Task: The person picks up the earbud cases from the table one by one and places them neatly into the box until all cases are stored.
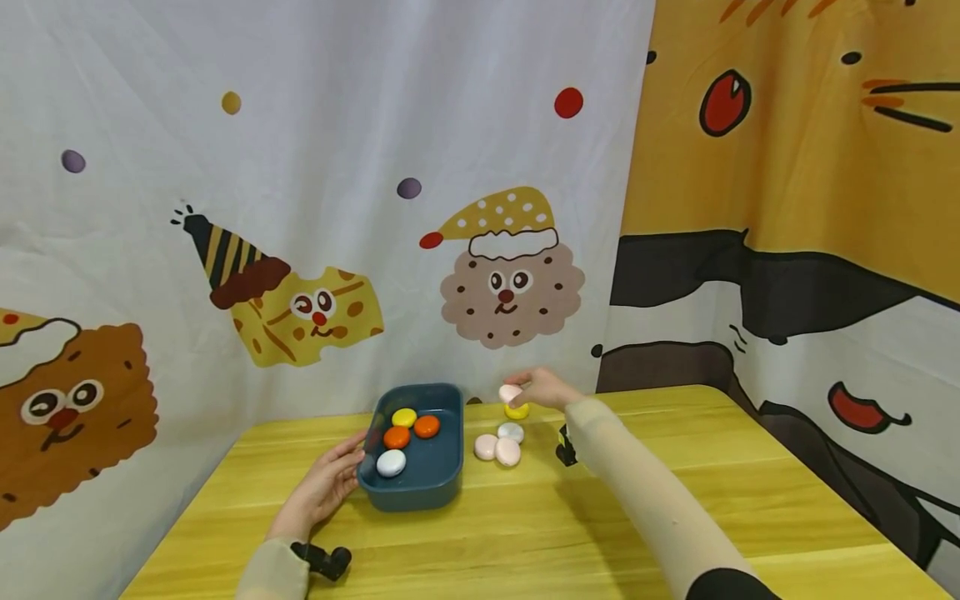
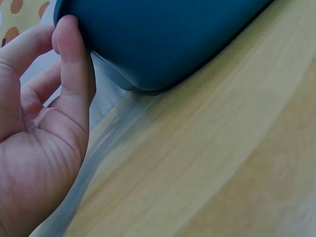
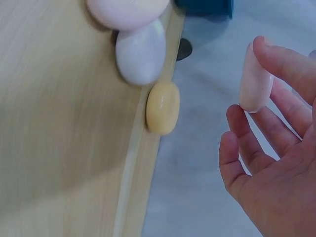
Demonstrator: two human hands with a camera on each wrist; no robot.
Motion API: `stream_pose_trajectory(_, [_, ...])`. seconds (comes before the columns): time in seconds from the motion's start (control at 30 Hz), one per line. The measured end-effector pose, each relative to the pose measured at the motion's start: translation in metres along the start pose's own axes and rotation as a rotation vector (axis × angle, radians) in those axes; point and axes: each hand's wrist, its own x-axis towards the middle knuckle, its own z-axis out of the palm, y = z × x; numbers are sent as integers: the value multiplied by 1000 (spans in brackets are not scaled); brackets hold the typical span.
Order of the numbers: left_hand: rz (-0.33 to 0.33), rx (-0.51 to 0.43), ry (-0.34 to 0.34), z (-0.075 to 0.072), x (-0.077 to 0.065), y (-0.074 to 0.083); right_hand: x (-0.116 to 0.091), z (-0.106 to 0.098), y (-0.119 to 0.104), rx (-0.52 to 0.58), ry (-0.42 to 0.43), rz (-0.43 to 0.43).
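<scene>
A deep blue-grey bin (image 1: pixel 416 498) stands on the table. Inside lie a white pebble-shaped piece (image 1: pixel 391 463), a yellow one (image 1: pixel 404 418) and two orange ones (image 1: pixel 397 437). My left hand (image 1: pixel 330 483) touches the bin's left side with its fingertips. To the right, above the tabletop, my right hand (image 1: pixel 551 390) pinches a smooth pale pink pebble-shaped piece (image 3: pixel 255 81) between thumb and fingers. Just below it sits a yellow piece (image 3: pixel 163 108) near the table's back edge. Closer to me are a whitish piece (image 1: pixel 512 432) and two pale pink ones (image 1: pixel 507 452), grouped together.
The wooden table (image 1: pixel 480 550) ends at the back against a white printed curtain (image 1: pixel 315 100). A yellow, black and white printed curtain (image 1: pixel 795 192) hangs along the right side. Black wrist mounts (image 1: pixel 322 560) sit on both forearms.
</scene>
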Motion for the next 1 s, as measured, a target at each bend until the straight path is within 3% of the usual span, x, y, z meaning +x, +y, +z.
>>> stream_pose_trajectory(0.4, [0,3,-14,0,-2,0,6,14,-22,-9,-15,-67])
stream_pose_trajectory(0.8, [6,10,-28,-2,-2,0,15,25,-34,-26,-41,-60])
stream_pose_trajectory(1.0, [3,36,5,0,-1,0,21,36,-38,-33,-48,-106])
